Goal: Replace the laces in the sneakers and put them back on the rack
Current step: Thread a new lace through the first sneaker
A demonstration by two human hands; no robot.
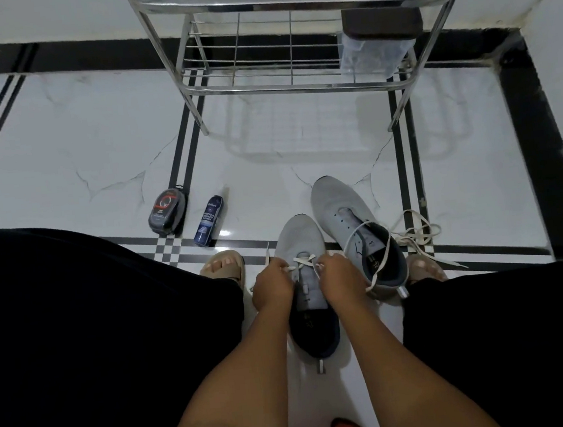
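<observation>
Grey knit sneaker [298, 242], both hands [273, 288] [339, 276] pinching its white lace [303, 262] crossed at the lowest eyelets.

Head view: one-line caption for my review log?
Both hands pinch a white lace across the near sneaker; the second sneaker lies beside it.

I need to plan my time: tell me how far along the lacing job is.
Done: little; only one crossing of white lace shows on the near sneaker. In hand: left hand and right hand each pinch that lace. Left: the far sneaker has loose lace, and the rack holds neither sneaker.
</observation>
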